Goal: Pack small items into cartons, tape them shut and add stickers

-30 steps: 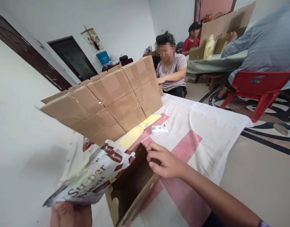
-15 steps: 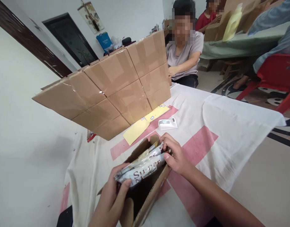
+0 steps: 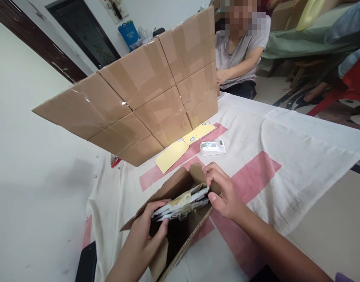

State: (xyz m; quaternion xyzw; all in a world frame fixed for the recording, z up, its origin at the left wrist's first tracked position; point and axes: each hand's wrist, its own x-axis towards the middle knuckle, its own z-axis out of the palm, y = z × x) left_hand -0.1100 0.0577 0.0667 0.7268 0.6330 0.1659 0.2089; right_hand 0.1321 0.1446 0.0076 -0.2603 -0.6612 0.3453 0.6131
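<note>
A bundle of shiny, pale plastic packets point(image 3: 181, 205) lies lengthwise in the mouth of an open, narrow cardboard box point(image 3: 168, 188). My left hand point(image 3: 143, 233) grips the bundle's left end between thumb and fingers. At the right end, my right hand point(image 3: 225, 192) has its fingers curled against the packets' edge, thumb on the near side. The box stands on the cloth-covered table with its flaps up. Its bottom is dark, and I cannot make out what else is inside.
A wall of taped cardboard boxes point(image 3: 144, 90) stands behind. Yellow paper strips point(image 3: 172, 156) and a white tape dispenser point(image 3: 213, 147) lie on the white tablecloth point(image 3: 250, 133). A dark phone-like object point(image 3: 86, 262) is at lower left. Another person point(image 3: 241, 51) sits beyond the boxes.
Both hands have lowered the packets deeper into the box and tilted them, so the printed face no longer shows. The view has shifted slightly downward.
</note>
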